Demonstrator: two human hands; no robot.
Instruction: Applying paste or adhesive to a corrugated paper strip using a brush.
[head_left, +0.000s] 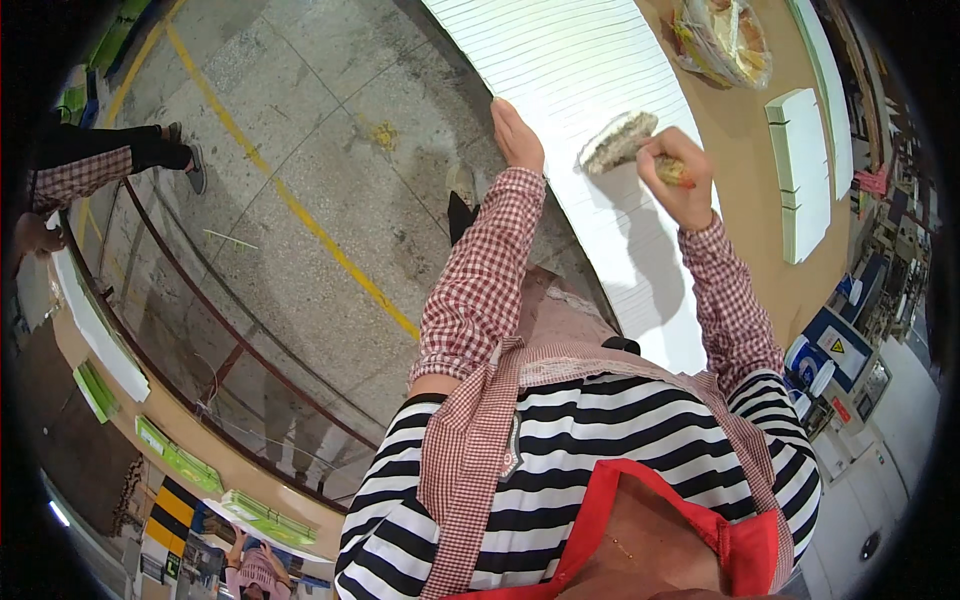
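white stack point(580, 90): far end cut off | brush handle point(676, 174): partly hidden | bystander point(90, 150): cut off at left

Two hands point(682, 190) and one brush point(620, 143), upper centre; one bag point(728, 42), upper right; three green bundles point(178, 455), lower left; two co-workers point(85, 180), upper and lower left.

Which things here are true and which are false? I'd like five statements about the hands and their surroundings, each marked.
1. The right hand holds a brush. True.
2. The left hand grips a brush too. False: it is open, at the left edge of the white sheets.
3. A yellow line runs across the floor. True.
4. The sleeves on both forearms are plain blue. False: they are red-and-white checked.
5. A plastic-lined container sits to the right of the white sheets. True.
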